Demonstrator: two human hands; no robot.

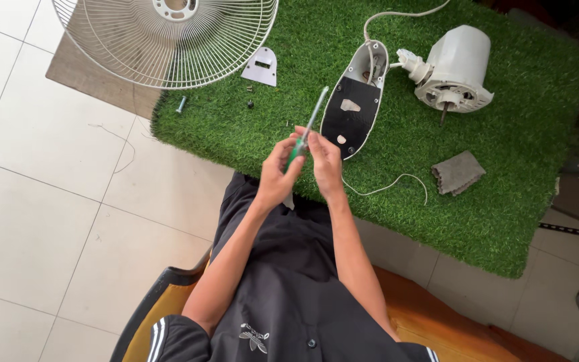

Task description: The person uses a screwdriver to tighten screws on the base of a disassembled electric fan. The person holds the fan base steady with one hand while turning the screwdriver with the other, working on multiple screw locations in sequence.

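Note:
My left hand (277,175) and my right hand (324,161) meet above the near edge of a green artificial-grass mat (504,154). Both grip a screwdriver (308,127) with a green handle, its shaft pointing up and away from me. Just beyond my right hand lies an oval fan base housing (356,100), open side up, with a black plate inside. A white fan motor (452,67) sits to its right, joined by a white cable.
A wire fan guard (135,40) rests at the top left, half off the mat. A small white cover plate (261,66), loose screws (181,104), a grey cloth (458,171) and a thin white wire (397,182) lie on the mat. Tiled floor surrounds it.

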